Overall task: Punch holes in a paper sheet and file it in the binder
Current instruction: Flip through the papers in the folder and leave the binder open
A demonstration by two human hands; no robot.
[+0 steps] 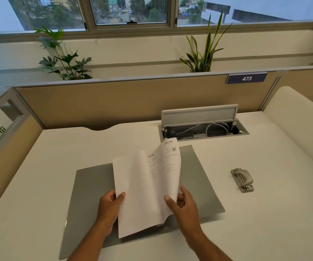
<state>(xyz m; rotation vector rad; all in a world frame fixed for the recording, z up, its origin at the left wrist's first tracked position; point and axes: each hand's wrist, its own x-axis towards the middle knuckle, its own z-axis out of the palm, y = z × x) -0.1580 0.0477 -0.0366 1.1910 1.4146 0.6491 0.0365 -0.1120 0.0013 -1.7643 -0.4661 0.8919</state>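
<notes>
Left hand (110,204) pinching the left edge of a printed paper sheet (146,187), right hand (184,204) fingers (170,202) gripping its curled right edge, sheet hiding the middle of a flat grey binder (199,176) on the desk (265,213), hole punch (243,179) well apart at right, open cable tray (204,129) behind.

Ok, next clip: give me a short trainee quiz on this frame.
1. True or false: the hole punch lies on the desk, touched by neither hand.
2. What grips the paper sheet? A left hand only; B right hand only; C both.
3. Fill in: the partition plate reads ___.
Key: 1 true; 2 C; 3 473.
</notes>
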